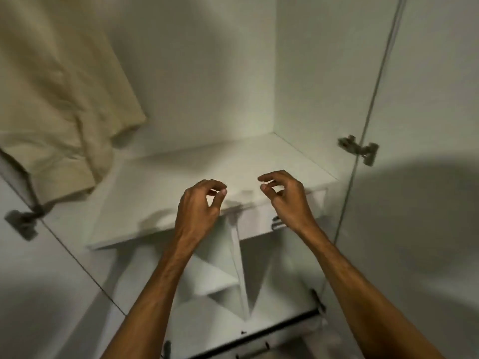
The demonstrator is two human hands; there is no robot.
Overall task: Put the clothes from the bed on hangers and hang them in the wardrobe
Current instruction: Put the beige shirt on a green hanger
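A beige garment (54,99) hangs inside the white wardrobe (197,73) at the upper left; its hanger and the rail are out of view. My left hand (199,206) and my right hand (282,195) hover side by side in front of the wardrobe shelf (181,177), fingers loosely curled, holding nothing. Neither hand touches the garment, which hangs well to the left of them. No bed, loose clothes or spare hangers are in view.
The wardrobe doors stand open on both sides, with metal hinges on the left door (23,221) and the right door (360,149). Below the shelf are white compartments with a vertical divider (239,268) and a drawer handle (252,352) near the bottom edge.
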